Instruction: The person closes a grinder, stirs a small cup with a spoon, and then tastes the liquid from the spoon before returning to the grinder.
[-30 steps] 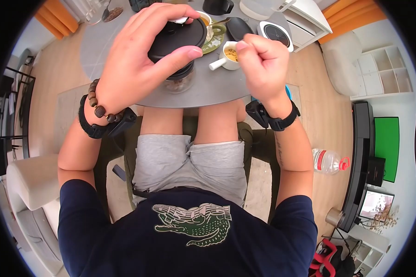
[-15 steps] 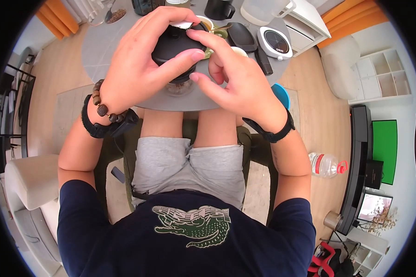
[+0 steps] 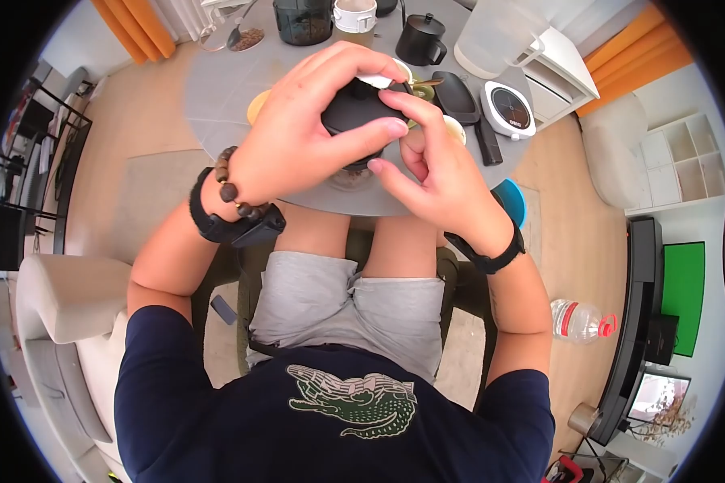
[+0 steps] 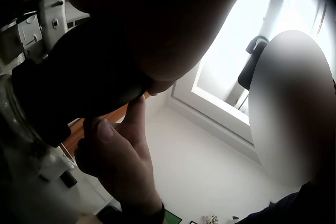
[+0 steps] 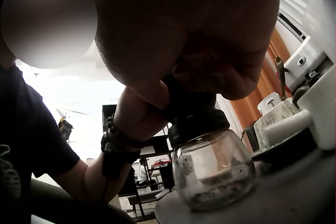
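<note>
A hand coffee grinder with a black top (image 3: 354, 111) stands at the near edge of the grey table. Its glass jar (image 5: 212, 176) has brown bits at the bottom. My left hand (image 3: 302, 125) wraps round the black top from the left, thumb along the near side, with a small white piece under its forefinger. My right hand (image 3: 447, 173) has its forefinger on the right rim of the top and its thumb lower down, the other fingers curled in. A white cup (image 3: 456, 129) shows partly behind the right hand.
Right of the grinder are a black tray (image 3: 457, 95), a black stick-like item (image 3: 487, 143) and a white round-dialled device (image 3: 507, 111). Farther back stand a black lidded pot (image 3: 420, 42), a clear pitcher (image 3: 487, 40) and a dark canister (image 3: 302, 22). A blue round item (image 3: 511, 203) shows beside the table edge.
My right hand has come from a fist beside the white cup leftward to the grinder's top, where its fingers now hold the rim. The left hand keeps its hold. The head view has shifted.
</note>
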{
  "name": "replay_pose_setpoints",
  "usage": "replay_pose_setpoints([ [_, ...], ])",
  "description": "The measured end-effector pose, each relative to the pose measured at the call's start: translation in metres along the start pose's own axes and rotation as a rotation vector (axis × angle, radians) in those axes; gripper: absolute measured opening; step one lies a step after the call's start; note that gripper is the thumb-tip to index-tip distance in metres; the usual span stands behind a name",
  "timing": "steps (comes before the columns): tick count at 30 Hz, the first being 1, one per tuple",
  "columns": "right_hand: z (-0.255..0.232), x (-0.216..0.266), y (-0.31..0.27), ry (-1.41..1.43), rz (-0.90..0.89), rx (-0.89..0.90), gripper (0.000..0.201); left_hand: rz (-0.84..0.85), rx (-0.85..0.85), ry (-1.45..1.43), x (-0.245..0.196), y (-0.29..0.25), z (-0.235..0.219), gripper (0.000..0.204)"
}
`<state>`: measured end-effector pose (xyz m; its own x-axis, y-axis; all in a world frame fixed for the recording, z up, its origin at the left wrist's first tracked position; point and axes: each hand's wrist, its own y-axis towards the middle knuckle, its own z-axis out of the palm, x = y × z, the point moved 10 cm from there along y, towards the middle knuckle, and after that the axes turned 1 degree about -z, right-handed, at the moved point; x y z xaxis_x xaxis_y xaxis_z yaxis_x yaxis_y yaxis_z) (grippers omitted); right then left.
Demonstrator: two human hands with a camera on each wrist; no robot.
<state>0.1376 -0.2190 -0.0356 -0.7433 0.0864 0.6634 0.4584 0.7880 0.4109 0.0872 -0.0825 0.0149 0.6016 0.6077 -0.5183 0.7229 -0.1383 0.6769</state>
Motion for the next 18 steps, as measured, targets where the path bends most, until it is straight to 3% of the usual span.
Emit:
replay_pose_setpoints([
  [7,0.003,-0.003,-0.001,0.022,-0.001,-0.022,0.076,0.118,-0.067,0.259,-0.018,0.002,-0.001,0.074],
  [18,0.004,-0.004,-0.002,0.030,0.012,0.030,0.077,0.068,-0.053,0.201,-0.011,0.005,-0.001,0.062],
])
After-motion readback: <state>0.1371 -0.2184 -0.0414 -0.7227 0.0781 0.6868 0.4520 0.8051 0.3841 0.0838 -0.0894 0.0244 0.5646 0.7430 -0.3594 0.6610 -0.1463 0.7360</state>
